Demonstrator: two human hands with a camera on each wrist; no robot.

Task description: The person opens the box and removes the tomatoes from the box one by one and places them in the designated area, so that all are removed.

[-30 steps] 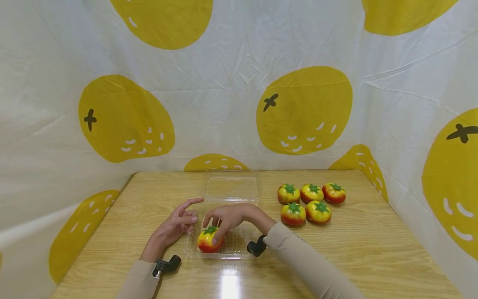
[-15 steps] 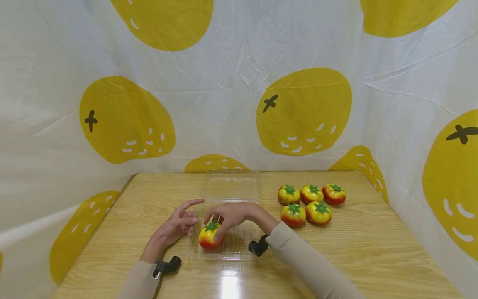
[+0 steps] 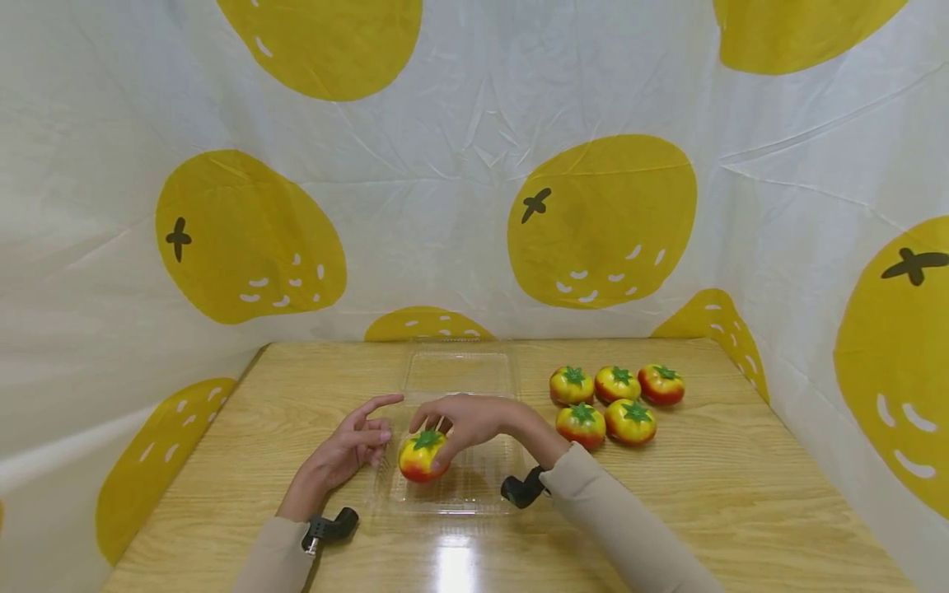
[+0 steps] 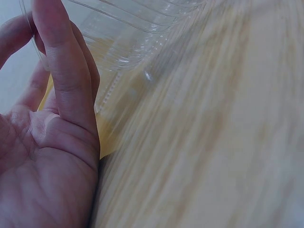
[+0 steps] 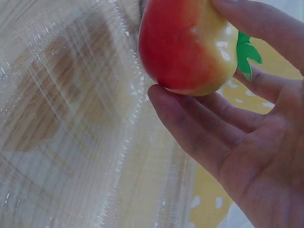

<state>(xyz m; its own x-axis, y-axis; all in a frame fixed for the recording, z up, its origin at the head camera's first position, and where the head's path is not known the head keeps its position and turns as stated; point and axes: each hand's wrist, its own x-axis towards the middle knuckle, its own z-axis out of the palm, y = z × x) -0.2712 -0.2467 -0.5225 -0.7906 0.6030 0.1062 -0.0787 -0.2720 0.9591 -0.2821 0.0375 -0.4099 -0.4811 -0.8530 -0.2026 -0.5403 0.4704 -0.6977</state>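
Note:
In the head view, my right hand (image 3: pixel 474 420) grips a glossy yellow-and-red toy tomato (image 3: pixel 421 458) with a green leafy top, above the left part of an open clear plastic clamshell container (image 3: pixel 474 504). Thumb and fingertips hold the tomato (image 5: pixel 185 47) at its sides in the right wrist view, and the container's ribbed base lies beside it. My left hand (image 3: pixel 348 449) is at the container's left edge, fingers loosely bent and one finger reaching out. Seen from the left wrist, its fingers (image 4: pixel 66 71) touch or nearly touch the clear rim.
Several more toy tomatoes (image 3: pixel 619 385) stand in two rows on the wooden table (image 3: pixel 712 486), right of the container. The container's raised lid (image 3: pixel 460 375) lies open toward the back. A white cloth with yellow fruit prints (image 3: pixel 445 231) surrounds the table's back and sides.
My right hand has raised the toy tomato a little from the container and moved it slightly back and to the right. The left hand has stayed in place.

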